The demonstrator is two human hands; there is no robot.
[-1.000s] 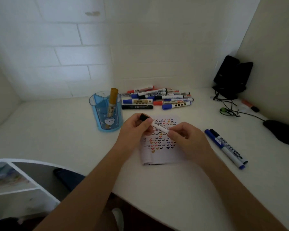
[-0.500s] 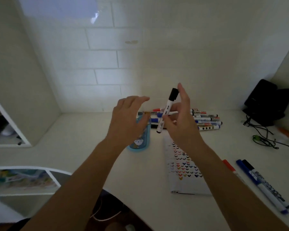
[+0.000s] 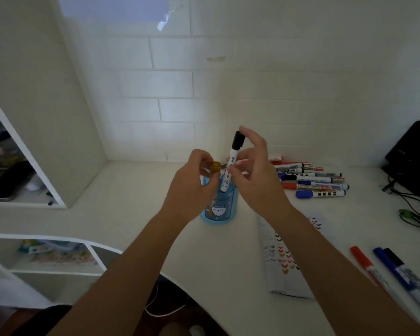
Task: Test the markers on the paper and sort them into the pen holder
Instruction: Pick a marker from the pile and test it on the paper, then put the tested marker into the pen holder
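Black-capped white plastic marker, pinched upright by our right hand to drop into the translucent blue pen holder; our left hand curls at its rim, grip unclear.

Nearest blue marker, end off-frame.

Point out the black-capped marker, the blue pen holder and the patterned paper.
black-capped marker (image 3: 233, 157), head view, white barrel.
blue pen holder (image 3: 218, 210), head view, front wall.
patterned paper (image 3: 277, 263), head view, printed face.
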